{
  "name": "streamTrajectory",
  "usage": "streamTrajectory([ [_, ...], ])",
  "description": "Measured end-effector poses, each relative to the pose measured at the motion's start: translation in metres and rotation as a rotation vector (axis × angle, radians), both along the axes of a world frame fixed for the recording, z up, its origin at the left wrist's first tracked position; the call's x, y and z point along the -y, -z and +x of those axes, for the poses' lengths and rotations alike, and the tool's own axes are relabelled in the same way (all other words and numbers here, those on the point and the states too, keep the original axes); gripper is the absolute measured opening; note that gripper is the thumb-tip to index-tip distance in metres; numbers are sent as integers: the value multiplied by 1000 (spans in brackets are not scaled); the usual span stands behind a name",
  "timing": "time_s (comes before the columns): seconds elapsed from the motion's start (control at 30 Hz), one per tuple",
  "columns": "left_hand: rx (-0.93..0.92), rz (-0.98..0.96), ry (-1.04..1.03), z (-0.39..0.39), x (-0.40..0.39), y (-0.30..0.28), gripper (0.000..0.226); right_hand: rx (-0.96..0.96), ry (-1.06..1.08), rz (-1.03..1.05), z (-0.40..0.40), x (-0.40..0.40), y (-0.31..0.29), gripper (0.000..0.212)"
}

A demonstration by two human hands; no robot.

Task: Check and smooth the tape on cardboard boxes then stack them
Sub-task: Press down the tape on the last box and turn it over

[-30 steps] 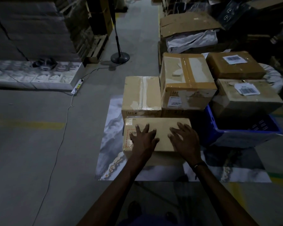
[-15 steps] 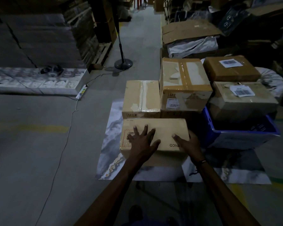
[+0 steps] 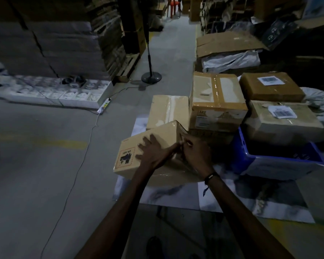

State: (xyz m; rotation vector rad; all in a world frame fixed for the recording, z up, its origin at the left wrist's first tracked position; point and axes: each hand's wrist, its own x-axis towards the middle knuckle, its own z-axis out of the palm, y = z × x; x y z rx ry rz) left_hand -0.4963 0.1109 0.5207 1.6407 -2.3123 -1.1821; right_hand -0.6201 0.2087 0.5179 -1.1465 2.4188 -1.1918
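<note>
Both arms reach forward and down. The left hand [image 3: 153, 153] lies flat, fingers spread, on the top face of the tilted cardboard box [image 3: 153, 146]. The right hand [image 3: 195, 156] grips its right end, fingers curled over the edge. The box rests on a marbled floor mat [image 3: 251, 200], just before the taped boxes [image 3: 216, 101] and beside a blue crate [image 3: 273, 163]. Concrete warehouse floor [image 3: 45, 165], dimly lit.

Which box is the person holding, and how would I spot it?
Find the blue crate on the marbled floor mat. Just left of it, both hands, left hand and right hand, hold a tan box. It alone is tilted and has a red dashed label.
</note>
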Motion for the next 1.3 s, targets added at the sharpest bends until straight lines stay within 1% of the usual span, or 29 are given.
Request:
streamTrajectory([
  [0.03,-1,13,-9,2,3,-3,139,7,1,-29,1,1,2,30],
  [0.1,-10,23,-15,7,10,-6,132,86,-1,-90,-1,2,10,28],
  [0.17,-21,23,-22,11,15,-7,131,172,-16,-117,-4,1,23,30],
  [0.27,-33,26,-45,15,20,-7,138,360,3,-59,-14,-1,48,57],
  [0.3,-38,24,-53,16,22,-5,139,395,14,-21,-16,-3,54,64],
  [0.37,-42,2,-43,17,21,-6,139,443,-32,22,-29,-1,78,66],
  [0.43,-45,-10,-10,16,23,-3,136,480,-44,4,-35,-2,82,63],
  [0.5,-114,8,0,15,28,0,131,470,13,4,-38,-5,71,72],
  [0.53,-170,46,5,15,31,-1,124,438,46,33,-38,-6,60,80],
  [0.57,-238,103,16,15,32,-4,110,406,78,86,-39,-9,47,88],
  [0.63,-410,175,50,15,28,-10,59,332,76,192,-45,-16,26,91],
  [0.67,-476,166,55,17,22,-12,40,290,52,225,-50,-18,20,90],
  [0.7,-508,150,65,18,16,-14,31,251,43,256,-53,-22,13,89],
  [0.8,-495,164,101,22,5,-4,20,148,44,330,-59,-27,9,85],
  [0.9,-564,210,56,23,-1,6,22,32,24,409,-55,-33,10,82],
  [0.93,-580,175,43,23,-3,8,23,-2,27,419,-56,-33,14,80],
  [1.03,-538,-69,102,24,-5,17,32,-91,5,423,-54,-30,17,70],
  [1.07,-513,-158,127,22,-5,19,41,-131,-11,406,-53,-27,19,65],
  [1.1,-457,-251,147,19,-1,24,54,-162,-30,396,-51,-26,18,60],
  [1.13,-379,-344,169,14,1,27,60,-180,-55,379,-48,-24,15,55],
  [1.17,-302,-437,197,9,2,25,60,-174,-83,374,-45,-24,11,51],
  [1.2,-240,-503,233,3,1,19,54,-171,-100,373,-43,-24,6,48],
  [1.3,-134,-553,441,-15,-6,2,33,-204,-118,426,-46,-25,-3,47],
])
